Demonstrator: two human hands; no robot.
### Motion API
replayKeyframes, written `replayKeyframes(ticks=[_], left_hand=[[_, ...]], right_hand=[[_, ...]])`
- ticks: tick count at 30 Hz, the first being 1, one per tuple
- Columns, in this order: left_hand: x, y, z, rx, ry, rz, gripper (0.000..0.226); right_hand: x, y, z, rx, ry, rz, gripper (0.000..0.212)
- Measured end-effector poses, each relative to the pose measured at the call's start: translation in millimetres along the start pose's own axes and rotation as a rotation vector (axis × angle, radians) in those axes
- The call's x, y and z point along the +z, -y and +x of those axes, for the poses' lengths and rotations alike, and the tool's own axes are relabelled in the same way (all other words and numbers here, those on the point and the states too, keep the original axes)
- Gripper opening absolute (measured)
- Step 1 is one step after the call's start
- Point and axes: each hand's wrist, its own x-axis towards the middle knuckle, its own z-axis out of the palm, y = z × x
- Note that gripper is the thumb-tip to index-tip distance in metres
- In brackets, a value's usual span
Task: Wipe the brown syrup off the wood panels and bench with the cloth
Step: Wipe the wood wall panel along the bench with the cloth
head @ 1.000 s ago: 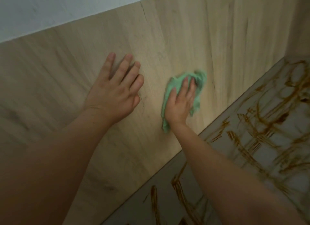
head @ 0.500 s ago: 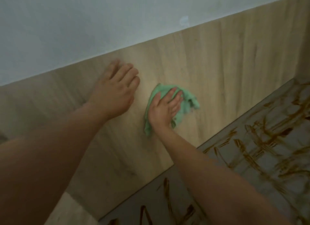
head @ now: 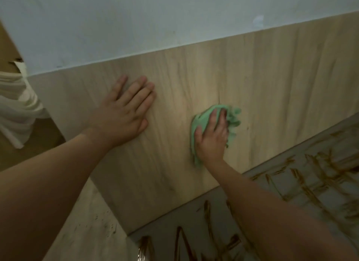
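Fingers point(head: 214, 117) of the right hand point(head: 211, 142) lie nearly straight on the bunched green cloth point(head: 234, 117), pressing it to the wood panel point(head: 272, 81); cloth shows from 12 to 3 o'clock of them. At 9 o'clock the left hand point(head: 124, 116) braces flat and holds nothing. The panel looks almost clean, but the worktop point(head: 330, 199) at 5 o'clock carries heavy brown syrup point(head: 181, 241) streaks, so most of the wiping seems left.

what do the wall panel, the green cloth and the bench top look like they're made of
Panel: pale wood or wood-look laminate, matte, with long grain streaks; which of the two is unclear.
Cloth: soft fabric, maybe microfibre, bunched into fuzzy folds.
Bench: smooth grey top, possibly laminate or stone; the syrup sits on it in streaks.
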Motion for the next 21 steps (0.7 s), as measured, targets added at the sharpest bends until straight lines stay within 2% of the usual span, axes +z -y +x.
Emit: replayKeyframes(ticks=[2, 3, 4, 5, 8, 10, 13, 18, 21], left_hand=[[1, -1, -1, -0.008, -0.007, -0.010, 0.065], [1, -2, -1, -0.017, -0.013, -0.023, 0.065], [1, -1, 0, -0.027, -0.021, -0.041, 0.065], [1, -1, 0, -0.034, -0.029, -0.057, 0.064], [1, -4, -1, -0.081, -0.055, -0.081, 0.063], [4, -18, -3, -0.092, -0.050, -0.072, 0.064], [13, -48, -9, -0.042, -0.045, -0.071, 0.060], [30, -55, -9, -0.056, -0.111, -0.029, 0.054], [32, -57, -10, -0.056, -0.101, -0.042, 0.055]], right_hand=[[-8, 26, 41, 0.269, -0.038, 0.165, 0.080], [-12, 44, 57, 0.326, -0.028, 0.220, 0.083], [-14, 61, 65, 0.307, -0.021, 0.242, 0.085], [-16, 76, 65, 0.217, -0.021, 0.241, 0.085], [-11, 90, 33, -0.209, -0.014, 0.116, 0.080], [-3, 67, 17, -0.269, -0.015, 0.070, 0.079], [8, 18, 3, 0.044, -0.027, 0.103, 0.078], [24, -36, -25, 0.820, -0.079, 0.350, 0.074], [38, -36, -58, 1.088, -0.034, 0.417, 0.071]])
